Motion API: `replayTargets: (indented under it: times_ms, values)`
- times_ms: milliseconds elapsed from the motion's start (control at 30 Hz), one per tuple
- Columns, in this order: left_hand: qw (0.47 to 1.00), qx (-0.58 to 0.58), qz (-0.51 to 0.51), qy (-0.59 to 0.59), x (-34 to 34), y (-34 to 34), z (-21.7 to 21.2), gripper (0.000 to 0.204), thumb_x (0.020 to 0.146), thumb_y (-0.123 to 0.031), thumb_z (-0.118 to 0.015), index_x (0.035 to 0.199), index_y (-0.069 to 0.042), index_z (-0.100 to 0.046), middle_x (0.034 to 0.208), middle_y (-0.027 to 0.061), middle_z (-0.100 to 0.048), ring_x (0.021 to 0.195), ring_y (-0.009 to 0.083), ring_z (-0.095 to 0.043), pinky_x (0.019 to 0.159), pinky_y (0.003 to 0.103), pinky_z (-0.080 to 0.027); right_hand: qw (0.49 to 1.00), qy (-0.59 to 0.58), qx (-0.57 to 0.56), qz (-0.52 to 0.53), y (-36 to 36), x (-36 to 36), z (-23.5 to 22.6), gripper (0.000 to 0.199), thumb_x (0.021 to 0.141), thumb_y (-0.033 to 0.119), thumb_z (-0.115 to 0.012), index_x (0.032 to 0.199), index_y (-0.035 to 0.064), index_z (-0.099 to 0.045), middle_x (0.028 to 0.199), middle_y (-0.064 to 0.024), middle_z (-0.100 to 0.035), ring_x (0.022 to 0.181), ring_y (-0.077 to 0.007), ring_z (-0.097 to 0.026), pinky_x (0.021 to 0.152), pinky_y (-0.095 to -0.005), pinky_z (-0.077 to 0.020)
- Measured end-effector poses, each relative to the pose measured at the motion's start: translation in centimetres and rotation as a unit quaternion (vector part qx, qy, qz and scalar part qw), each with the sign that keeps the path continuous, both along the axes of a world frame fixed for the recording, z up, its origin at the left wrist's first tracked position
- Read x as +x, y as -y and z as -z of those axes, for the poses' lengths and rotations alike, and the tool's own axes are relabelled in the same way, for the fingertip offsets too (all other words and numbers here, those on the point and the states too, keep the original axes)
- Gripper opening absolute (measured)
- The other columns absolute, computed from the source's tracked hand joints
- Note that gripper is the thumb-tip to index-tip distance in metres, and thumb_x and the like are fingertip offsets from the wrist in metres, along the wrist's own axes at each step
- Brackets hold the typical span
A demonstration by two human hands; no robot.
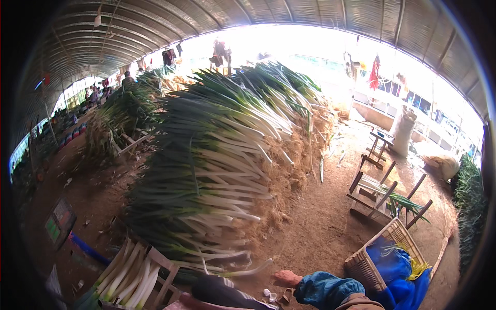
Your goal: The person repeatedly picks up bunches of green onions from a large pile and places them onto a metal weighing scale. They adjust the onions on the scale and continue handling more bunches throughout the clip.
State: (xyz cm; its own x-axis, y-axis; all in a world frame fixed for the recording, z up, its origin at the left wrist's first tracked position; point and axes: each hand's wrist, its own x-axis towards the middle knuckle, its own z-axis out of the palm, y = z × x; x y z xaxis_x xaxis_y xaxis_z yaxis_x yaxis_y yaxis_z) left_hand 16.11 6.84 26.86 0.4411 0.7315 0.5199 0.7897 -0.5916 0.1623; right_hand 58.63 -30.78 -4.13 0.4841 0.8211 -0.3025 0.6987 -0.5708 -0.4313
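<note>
My right hand (288,278), below a teal sleeve, is low in the middle of the view, over the dirt floor. It is blurred, and its fingers cannot be made out well enough to tell whether they hold anything. Just beyond it lies the root end of a loose leek (253,270). A large heap of leeks (217,160) rises ahead, green leaves to the left, white stems and brown roots to the right. No left hand shows; a dark striped piece of clothing (222,292) crosses the lower edge. Cleaned leeks (126,276) lie at lower left beside a wooden frame (164,271).
At right stand wooden racks (377,195) with some leeks and a plastic basket (364,266) with blue material. Farther back are a white sack (403,129) and a small stool (380,147). A scale (59,223) is at left. Green leaves (469,191) line the right edge.
</note>
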Motion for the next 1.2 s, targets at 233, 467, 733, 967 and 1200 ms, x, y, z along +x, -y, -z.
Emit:
replayTargets:
  times_ms: [233, 467, 733, 967, 1200]
  values:
    - [0.977, -0.043, 0.182, -0.107, 7.1, 3.1, 7.2, 0.059, 0.086, -0.027, -0.066, 0.135, -0.003, -0.046, 0.136, 0.0253, -0.045, 0.128, 0.0417, -0.039, 0.105, 0.053, -0.034, 0.957, 0.120, 0.264, 0.034, -4.9, -0.1, -16.0, 0.034, 0.084, 0.021, -0.062, 0.116, 0.0110, -0.057, 0.102, -0.0126, -0.057, 0.101, -0.0328, -0.055, 0.082, -0.0422, -0.0476]
    - [0.934, -0.136, 0.261, -0.201, 10.9, 1.5, 13.9, 0.055, 0.086, -0.031, -0.065, 0.130, -0.002, -0.049, 0.128, 0.0253, -0.050, 0.116, 0.0441, -0.048, 0.096, 0.048, -0.043, 0.946, 0.191, 0.253, -0.061, -4.2, -0.7, -23.5, 0.034, 0.085, 0.022, -0.062, 0.117, 0.0116, -0.057, 0.104, -0.0103, -0.056, 0.102, -0.0305, -0.054, 0.084, -0.0416, -0.0461]
    - [0.858, -0.346, 0.338, -0.174, 12.5, -3.3, 16.4, 0.047, 0.095, -0.034, -0.050, 0.131, -0.003, -0.050, 0.129, 0.0209, -0.053, 0.120, 0.0350, -0.049, 0.102, 0.041, -0.039, 0.973, 0.176, 0.115, -0.092, -2.0, 5.4, -18.4, 0.024, 0.086, 0.032, -0.059, 0.095, 0.0103, -0.062, 0.093, -0.0113, -0.058, 0.092, -0.0312, -0.057, 0.076, -0.0432, -0.0471]
    - [0.833, -0.440, 0.160, -0.296, 14.3, -1.9, 10.6, 0.053, 0.094, -0.040, -0.050, 0.131, -0.001, -0.051, 0.134, 0.0232, -0.049, 0.125, 0.0389, -0.044, 0.106, 0.044, -0.034, 0.974, 0.108, 0.147, -0.134, -2.7, 6.9, -16.3, 0.023, 0.087, 0.034, -0.055, 0.090, 0.0114, -0.062, 0.090, -0.0122, -0.058, 0.087, -0.0324, -0.057, 0.074, -0.0430, -0.0480]
    - [0.807, -0.438, 0.184, -0.350, 16.7, -2.5, 9.6, 0.052, 0.090, -0.032, -0.056, 0.131, -0.001, -0.050, 0.132, 0.0224, -0.051, 0.123, 0.0381, -0.047, 0.104, 0.046, -0.036, 0.981, 0.057, 0.038, -0.179, -3.3, 7.7, -18.6, 0.024, 0.085, 0.033, -0.060, 0.102, 0.0158, -0.061, 0.093, -0.0069, -0.055, 0.088, -0.0271, -0.054, 0.075, -0.0402, -0.0447]
